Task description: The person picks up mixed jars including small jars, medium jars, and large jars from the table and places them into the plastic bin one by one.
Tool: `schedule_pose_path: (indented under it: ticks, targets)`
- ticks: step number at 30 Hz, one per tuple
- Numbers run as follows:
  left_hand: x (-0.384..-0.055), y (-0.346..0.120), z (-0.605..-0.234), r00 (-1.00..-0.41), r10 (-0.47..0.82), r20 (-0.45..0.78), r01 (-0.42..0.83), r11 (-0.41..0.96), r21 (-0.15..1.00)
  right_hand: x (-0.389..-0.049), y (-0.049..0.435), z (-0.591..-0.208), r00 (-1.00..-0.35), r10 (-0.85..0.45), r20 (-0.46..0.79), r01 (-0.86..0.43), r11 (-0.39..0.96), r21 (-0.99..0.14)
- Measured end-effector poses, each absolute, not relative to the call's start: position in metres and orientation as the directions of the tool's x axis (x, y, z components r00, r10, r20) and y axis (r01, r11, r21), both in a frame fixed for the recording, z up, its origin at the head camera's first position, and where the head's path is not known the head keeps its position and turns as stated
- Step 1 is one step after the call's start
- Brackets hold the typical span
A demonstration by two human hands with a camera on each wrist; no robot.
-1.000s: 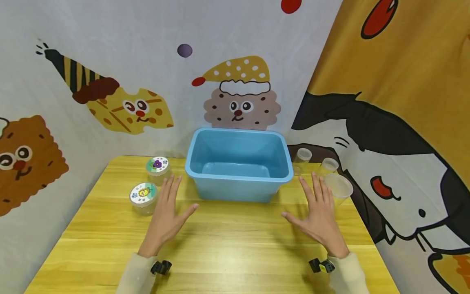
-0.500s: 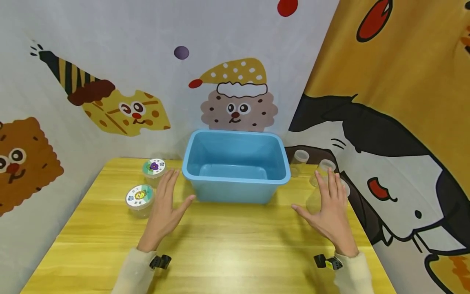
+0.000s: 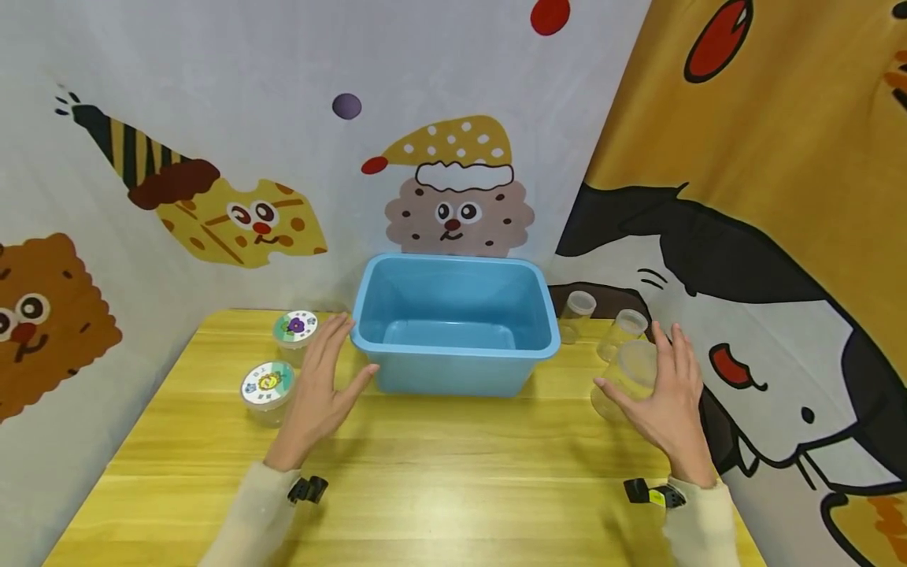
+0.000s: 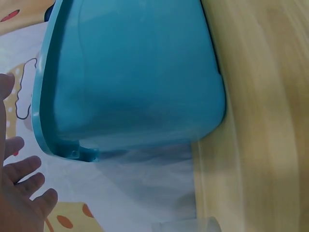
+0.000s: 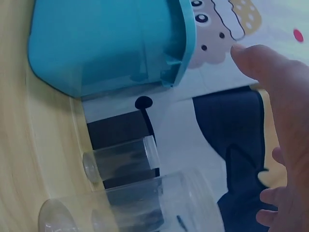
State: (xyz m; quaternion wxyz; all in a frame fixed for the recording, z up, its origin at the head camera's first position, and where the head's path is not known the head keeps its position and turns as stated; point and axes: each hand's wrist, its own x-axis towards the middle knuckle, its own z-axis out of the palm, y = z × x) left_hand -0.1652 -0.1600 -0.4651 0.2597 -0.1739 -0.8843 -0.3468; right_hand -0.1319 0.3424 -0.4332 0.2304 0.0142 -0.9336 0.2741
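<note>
My left hand hovers with spread fingers beside two round clear tubs on the left. The nearer tub has a yellow-flower label on its lid; the farther tub shows a purple flower. Nothing is in that hand. On the right, my right hand is at the side of a large clear jar, fingers and thumb apart and not closed round it; contact cannot be told. Behind that jar stand two smaller clear jars, one in the middle and one near the bin.
A light blue plastic bin stands upright at the back centre of the wooden table, between the two groups. Cartoon-printed cloth hangs right behind the table and along its sides.
My right hand has moved right, from in front of the large jar to its right side, uncovering it. My left hand stays nearly in place. The view has shifted slightly.
</note>
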Motion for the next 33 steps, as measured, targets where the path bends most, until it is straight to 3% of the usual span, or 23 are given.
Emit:
schedule_pose_path:
  ticks: [14, 22, 33]
  targets:
    - [-0.178, -0.158, -0.446, -0.697, 0.270, 0.664, 0.618, 0.696, 0.366, -0.140, 0.373, -0.450, -0.950, 0.229, 0.213, 0.031, 0.747, -0.664]
    - [-0.182, -0.156, -0.435, -0.701, 0.373, 0.608, 0.632, 0.719, 0.287, -0.142, 0.381, -0.461, -0.960, 0.258, 0.106, 0.103, 0.683, -0.723]
    - [-0.182, -0.151, -0.439, -0.676, 0.385, 0.629, 0.621, 0.756, 0.204, -0.143, 0.377, -0.474, -0.938, 0.345, 0.024, 0.184, 0.558, -0.809]
